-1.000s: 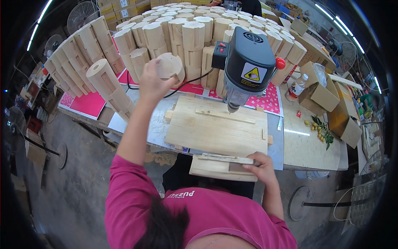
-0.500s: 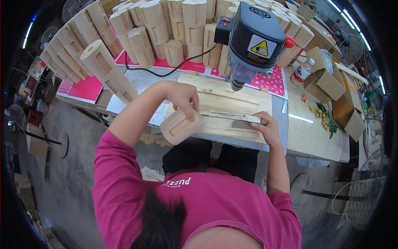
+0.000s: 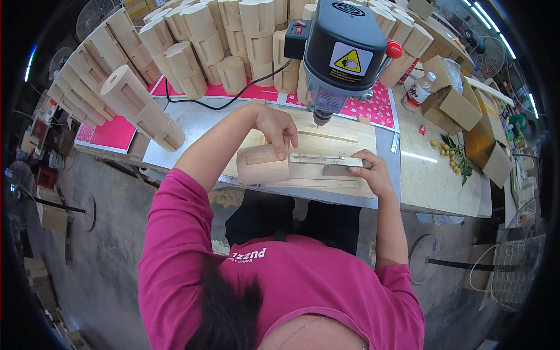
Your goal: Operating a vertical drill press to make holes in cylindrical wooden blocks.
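My left hand (image 3: pixel 276 127) grips a short pale wooden cylinder (image 3: pixel 256 165) from above, fingers bent over its right end. A long slot runs along the cylinder's side, and it lies level just above the wooden board (image 3: pixel 344 140). In my right hand (image 3: pixel 373 171) is the right end of a narrow notched bar (image 3: pixel 326 159), pale and metallic-looking; its exact kind I cannot make out. The bar's left end meets the cylinder's right end; whether it enters a hole there is hidden. Beyond my hands stands a dark drill press (image 3: pixel 344 41), its chuck (image 3: pixel 320 116) above the board.
Rows of slotted wooden cylinders (image 3: pixel 256 35) crowd the back, and one tall stack (image 3: pixel 143 108) leans at the left. A black cable (image 3: pixel 224 107) crosses pink patterned sheets (image 3: pixel 373 111). At right are a bottle (image 3: pixel 419 92), open cartons (image 3: pixel 461 108) and a fruit sprig (image 3: pixel 452 154).
The wooden cylinder has swung from tilted to level and lined up with the bar. My left hand turned with it. The whole view has shifted slightly.
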Tool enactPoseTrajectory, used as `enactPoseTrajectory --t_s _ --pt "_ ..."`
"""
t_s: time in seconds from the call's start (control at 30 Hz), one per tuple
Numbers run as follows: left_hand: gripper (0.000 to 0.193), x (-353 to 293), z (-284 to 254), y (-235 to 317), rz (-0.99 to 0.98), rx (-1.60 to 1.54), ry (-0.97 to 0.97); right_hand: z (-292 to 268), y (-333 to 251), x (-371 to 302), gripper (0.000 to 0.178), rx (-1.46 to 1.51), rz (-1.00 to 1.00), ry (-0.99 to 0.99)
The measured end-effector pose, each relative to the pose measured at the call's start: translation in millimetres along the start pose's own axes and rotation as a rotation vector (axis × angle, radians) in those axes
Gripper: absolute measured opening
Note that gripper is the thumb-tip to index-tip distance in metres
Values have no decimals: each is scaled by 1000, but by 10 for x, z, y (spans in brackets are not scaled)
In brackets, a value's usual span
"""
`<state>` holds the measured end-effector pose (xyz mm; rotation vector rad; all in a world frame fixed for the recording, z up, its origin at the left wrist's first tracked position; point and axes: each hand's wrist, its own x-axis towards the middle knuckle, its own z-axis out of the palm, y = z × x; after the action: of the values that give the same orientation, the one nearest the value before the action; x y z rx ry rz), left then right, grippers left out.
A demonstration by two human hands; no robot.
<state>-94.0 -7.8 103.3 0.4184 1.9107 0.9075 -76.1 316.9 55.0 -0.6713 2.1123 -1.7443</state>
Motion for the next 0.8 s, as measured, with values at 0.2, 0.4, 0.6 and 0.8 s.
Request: enactPoseTrajectory --t_s 0.2,0.4,0.6,0.8 --pt "74 -54 59 -39 44 -65 82 -42 -12 87 23 44 16 -45" --pt "74 -104 127 -134 110 -146 180 376 -369 -128 48 -920 -373 334" --pt "60 -156 226 -163 125 -201 300 1191 -646 10 67 -891 -622 59" --pt "50 -214 369 -330 268 -276 444 1341 -654 239 77 -953 -465 -94"
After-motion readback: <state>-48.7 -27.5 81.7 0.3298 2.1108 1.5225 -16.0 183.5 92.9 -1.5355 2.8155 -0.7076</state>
